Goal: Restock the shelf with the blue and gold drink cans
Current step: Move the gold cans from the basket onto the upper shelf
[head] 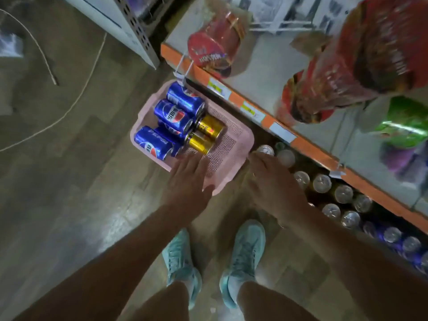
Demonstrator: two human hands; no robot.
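Blue cans (173, 113) lay piled at the basket's (231, 135) far edge — the flat, empty left hand (187, 179) might roll them; the right hand's (273, 179) grip was unseen.

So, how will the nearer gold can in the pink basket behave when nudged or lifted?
Lying on its side, the nearer gold can would probably roll if nudged. Its glossy metal looks rigid, possibly slippery.

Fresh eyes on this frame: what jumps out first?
The pink basket on the floor stands out, with blue cans and gold cans lying on their sides in it. The left hand reaches open over its near edge; the right hand is at the upright cans below the orange shelf edge. Blurred red snack bags hang upper right.
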